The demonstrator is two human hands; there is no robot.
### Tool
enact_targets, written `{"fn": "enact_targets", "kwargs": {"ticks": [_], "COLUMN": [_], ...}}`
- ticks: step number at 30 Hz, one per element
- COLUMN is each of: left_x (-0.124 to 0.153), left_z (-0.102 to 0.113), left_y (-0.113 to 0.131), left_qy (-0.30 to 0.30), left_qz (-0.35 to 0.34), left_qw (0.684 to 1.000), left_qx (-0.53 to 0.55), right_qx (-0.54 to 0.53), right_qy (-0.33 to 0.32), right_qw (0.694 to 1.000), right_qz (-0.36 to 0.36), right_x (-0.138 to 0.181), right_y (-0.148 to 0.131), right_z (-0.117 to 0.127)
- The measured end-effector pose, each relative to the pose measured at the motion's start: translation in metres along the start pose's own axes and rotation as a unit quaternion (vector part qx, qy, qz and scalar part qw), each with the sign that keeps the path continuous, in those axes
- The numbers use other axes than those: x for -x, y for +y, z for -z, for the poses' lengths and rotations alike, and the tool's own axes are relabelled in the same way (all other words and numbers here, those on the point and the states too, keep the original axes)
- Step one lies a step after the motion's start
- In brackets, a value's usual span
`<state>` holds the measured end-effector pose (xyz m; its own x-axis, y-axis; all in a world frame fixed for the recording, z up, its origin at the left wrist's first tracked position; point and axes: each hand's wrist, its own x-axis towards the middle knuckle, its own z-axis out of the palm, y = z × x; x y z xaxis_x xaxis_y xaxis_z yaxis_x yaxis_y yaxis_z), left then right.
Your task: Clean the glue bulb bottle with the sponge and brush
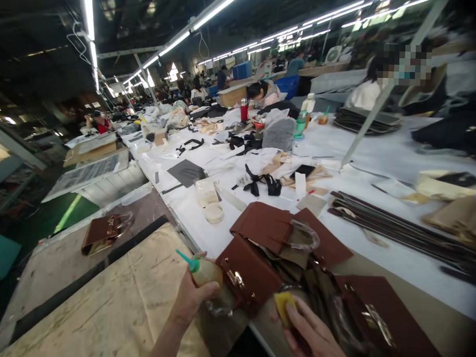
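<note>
My left hand (195, 297) is wrapped around a squeeze bottle (205, 272) with a green nozzle that points up and left. Between the fingers of my right hand (311, 329) is a small yellow sponge (283, 306). Just beyond and between both hands lies a brown handbag (250, 272) with metal fittings on its flap. Another brown bag (385, 314) lies to the right of my right hand. More brown bag pieces (262, 223) are piled behind, one with a handle wrapped in clear plastic (304, 235).
A finished-looking brown bag (99, 233) sits on the left table. Dark strips (396, 225) lie at right, near a slanted metal post (393, 85). Black straps (261, 182), a red flask (244, 110) and a green bottle (300, 124) stand or lie farther back. Several people work around the long white table (190, 208).
</note>
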<state>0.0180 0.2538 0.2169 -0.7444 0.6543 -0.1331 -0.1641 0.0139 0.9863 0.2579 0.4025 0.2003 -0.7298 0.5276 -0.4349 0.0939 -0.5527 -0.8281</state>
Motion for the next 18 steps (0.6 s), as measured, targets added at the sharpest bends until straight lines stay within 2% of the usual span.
{"fn": "enact_targets", "kwargs": {"ticks": [4, 6, 8, 10, 12, 15, 18], "left_x": [-0.037, -0.053, -0.068, -0.082, -0.095, -0.113, -0.126], "left_z": [0.056, 0.079, 0.095, 0.107, 0.114, 0.12, 0.121], "left_y": [-0.007, -0.014, -0.021, -0.027, -0.033, -0.04, -0.044], "left_qy": [0.062, 0.09, 0.12, 0.135, 0.133, 0.123, 0.132], "left_qz": [0.015, 0.034, 0.053, 0.061, 0.058, 0.051, 0.032], "left_qw": [0.998, 0.995, 0.991, 0.989, 0.989, 0.991, 0.991], "left_qx": [-0.008, -0.015, -0.018, -0.025, -0.034, -0.018, 0.013], "right_qx": [-0.002, 0.064, 0.191, 0.331, 0.413, 0.493, 0.577], "right_qy": [-0.09, -0.102, -0.078, -0.036, -0.013, -0.017, -0.024], "right_qw": [0.996, 0.993, 0.977, 0.937, 0.901, 0.861, 0.808], "right_qz": [0.005, 0.008, 0.046, 0.107, 0.135, 0.126, 0.114], "right_x": [-0.066, -0.108, -0.153, -0.201, -0.245, -0.3, -0.333], "right_y": [-0.02, -0.019, -0.012, -0.003, 0.005, 0.014, 0.018], "right_z": [-0.061, -0.087, -0.107, -0.121, -0.13, -0.138, -0.143]}}
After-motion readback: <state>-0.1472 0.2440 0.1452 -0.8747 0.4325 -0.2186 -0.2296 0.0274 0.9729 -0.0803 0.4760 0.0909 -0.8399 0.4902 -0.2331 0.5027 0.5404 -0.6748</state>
